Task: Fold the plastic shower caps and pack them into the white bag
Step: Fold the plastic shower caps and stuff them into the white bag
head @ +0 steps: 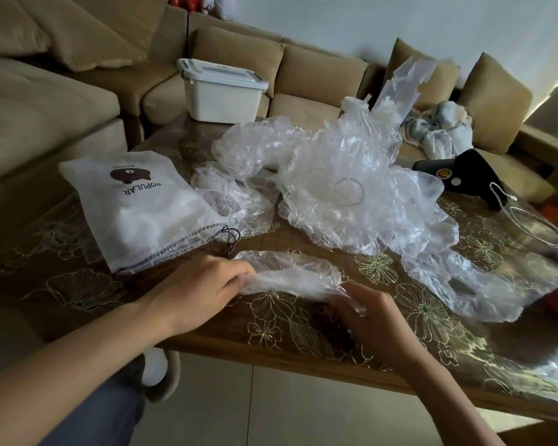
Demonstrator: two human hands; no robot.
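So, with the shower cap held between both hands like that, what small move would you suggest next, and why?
I would probably bring the right hand over to the left hand, folding the shower cap in half. Each hand pinches one end, and the cap stretches between them as a long, loose strip; halved, it should slip more neatly into the white bag at its left.

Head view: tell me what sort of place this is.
Probably a home living room: a tan cushioned sofa wraps round a wooden table with a floral cover, and a white lidded storage box stands nearby.
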